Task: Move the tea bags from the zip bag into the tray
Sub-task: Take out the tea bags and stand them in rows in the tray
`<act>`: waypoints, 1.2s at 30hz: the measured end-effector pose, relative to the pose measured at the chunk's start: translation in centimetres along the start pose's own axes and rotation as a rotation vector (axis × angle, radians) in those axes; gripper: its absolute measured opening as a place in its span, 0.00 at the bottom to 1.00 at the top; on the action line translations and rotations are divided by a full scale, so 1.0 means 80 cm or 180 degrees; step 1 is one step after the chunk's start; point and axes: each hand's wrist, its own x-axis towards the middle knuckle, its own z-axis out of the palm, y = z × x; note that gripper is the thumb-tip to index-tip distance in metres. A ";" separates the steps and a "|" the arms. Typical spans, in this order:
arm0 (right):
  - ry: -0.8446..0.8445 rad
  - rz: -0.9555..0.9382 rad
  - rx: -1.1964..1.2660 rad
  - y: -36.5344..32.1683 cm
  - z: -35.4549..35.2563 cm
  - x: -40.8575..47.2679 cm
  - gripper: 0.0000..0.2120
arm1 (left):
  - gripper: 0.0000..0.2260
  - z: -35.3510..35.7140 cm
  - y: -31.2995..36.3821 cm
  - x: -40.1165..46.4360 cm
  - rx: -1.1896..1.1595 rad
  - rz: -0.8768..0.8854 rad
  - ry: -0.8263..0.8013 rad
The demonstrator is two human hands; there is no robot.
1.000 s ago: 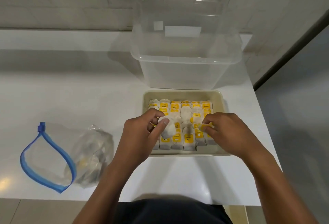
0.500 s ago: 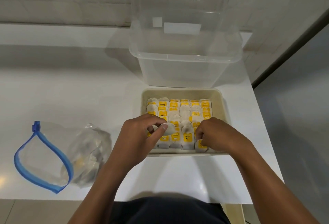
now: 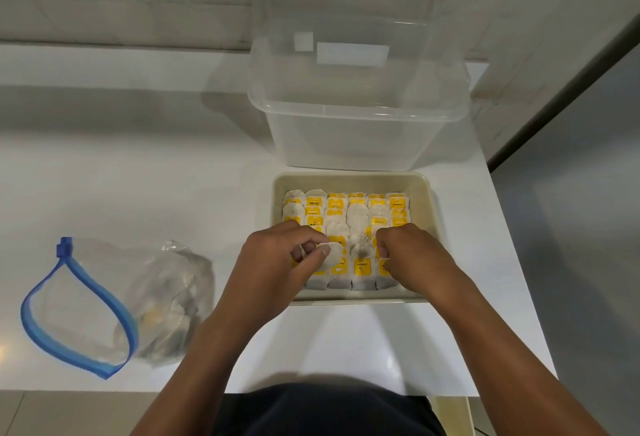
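Left hand pinches a limp, feather-light tea bag over the near rows of the packed tray; right hand curls on another bag there. They look soft and tearable, best taken by an edge, and more wait in the zip bag at the left of the desk.

I can read only two words. They are on the little yellow tags of the tea bags in the tray. A tag in the far row, near the left side, says RELAX in dark letters. A tag in the near row, between my two hands, says MOMENT. The other yellow tags have dark marks too, but they are too small and blurry for me to read.
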 end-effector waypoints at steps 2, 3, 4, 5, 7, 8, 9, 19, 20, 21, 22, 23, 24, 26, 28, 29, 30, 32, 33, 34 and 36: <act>0.0083 0.0049 0.0107 0.003 0.001 0.001 0.11 | 0.02 0.005 0.007 0.006 -0.0181 -0.0010 -0.0136; 0.0156 0.0062 0.0197 0.005 0.000 0.001 0.11 | 0.01 0.009 0.010 0.011 -0.0229 -0.0029 -0.0250; 0.0267 0.0068 0.0328 0.009 -0.002 -0.001 0.11 | 0.01 0.014 0.014 0.017 -0.0258 -0.0060 -0.0372; 0.0380 0.0068 0.0515 0.014 -0.006 -0.004 0.10 | 0.02 0.019 0.018 0.024 -0.0290 -0.0098 -0.0481; 0.0555 -0.0019 0.1069 0.024 -0.018 -0.018 0.09 | 0.02 0.030 0.025 0.038 -0.0303 -0.0130 -0.0618; 0.0613 -0.0093 0.1379 0.028 -0.026 -0.029 0.09 | 0.02 0.035 0.029 0.044 -0.0267 -0.0106 -0.0662; 0.0637 -0.0172 0.1675 0.031 -0.033 -0.042 0.10 | 0.03 0.039 0.032 0.049 -0.0214 -0.0058 -0.0708; 0.1156 -0.0012 0.1840 0.047 -0.018 -0.070 0.04 | 0.02 0.078 0.058 0.077 -0.0096 0.0292 -0.1144; 0.1077 0.0048 0.1808 0.050 -0.016 -0.069 0.04 | 0.02 0.083 0.058 0.078 0.0014 0.0289 -0.1216; 0.1009 0.0075 0.1828 0.053 -0.014 -0.070 0.05 | 0.03 0.090 0.058 0.078 0.0118 0.0252 -0.1309; 0.0991 0.0088 0.1898 0.055 -0.012 -0.071 0.06 | 0.03 0.095 0.057 0.078 0.0186 0.0192 -0.1403; 0.1026 0.0103 0.2005 0.058 -0.012 -0.071 0.07 | 0.02 0.101 0.058 0.079 0.0206 0.0120 -0.1492; 0.1090 0.0127 0.2135 0.060 -0.012 -0.071 0.08 | 0.02 0.106 0.058 0.079 0.0200 0.0060 -0.1578; 0.1207 0.0183 0.2368 0.063 -0.010 -0.069 0.08 | 0.03 0.116 0.061 0.080 0.0199 0.0018 -0.1718; 0.1247 0.0202 0.2523 0.066 -0.008 -0.067 0.08 | 0.03 0.123 0.064 0.084 0.0203 0.0003 -0.1784; 0.1240 0.0208 0.2589 0.066 -0.008 -0.067 0.07 | 0.04 0.126 0.065 0.087 0.0242 -0.0003 -0.1811; 0.1227 0.0217 0.2669 0.067 -0.008 -0.067 0.07 | 0.05 0.128 0.066 0.089 0.0319 -0.0001 -0.1835; 0.1216 0.0225 0.2802 0.067 -0.009 -0.066 0.06 | 0.06 0.134 0.065 0.094 0.0542 0.0024 -0.1850; 0.1220 0.0222 0.2820 0.067 -0.010 -0.066 0.06 | 0.06 0.137 0.064 0.095 0.0645 0.0030 -0.1832; 0.1216 0.0218 0.2825 0.066 -0.011 -0.066 0.06 | 0.07 0.140 0.063 0.095 0.0735 0.0016 -0.1793; 0.1189 0.0214 0.2861 0.066 -0.012 -0.065 0.05 | 0.07 0.143 0.060 0.095 0.0947 -0.0003 -0.1658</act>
